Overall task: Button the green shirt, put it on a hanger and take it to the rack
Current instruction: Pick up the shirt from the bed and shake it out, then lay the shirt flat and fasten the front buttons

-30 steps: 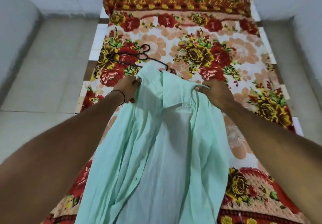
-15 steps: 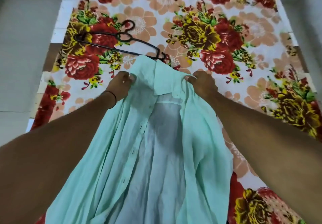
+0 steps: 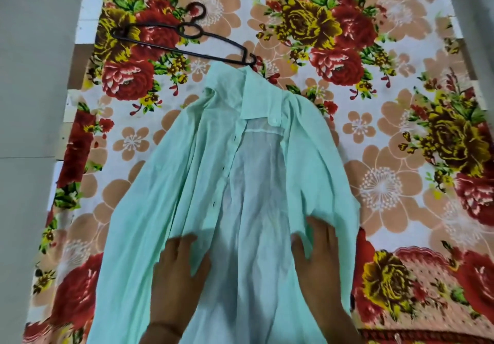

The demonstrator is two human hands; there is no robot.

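Note:
The pale green shirt [image 3: 187, 183] lies spread on the floral bedsheet [image 3: 387, 183], collar away from me, front open with its two edges apart. A button shows on the collar band. My left hand [image 3: 179, 266] rests flat on the left front panel with fingers spread. My right hand [image 3: 318, 252] lies flat on the right front panel near its inner edge. A black hanger [image 3: 184, 40] lies on the sheet just beyond the collar, its right tip touching the shirt's top.
The bed's left edge runs along a grey tiled floor [image 3: 32, 129]. Bare sheet lies to the right of the shirt and beyond the hanger. No rack is in view.
Both hands have let go of the shirt's shoulders and moved down toward me onto the front panels. The shirt now lies flat on the bed. The camera has tilted lower.

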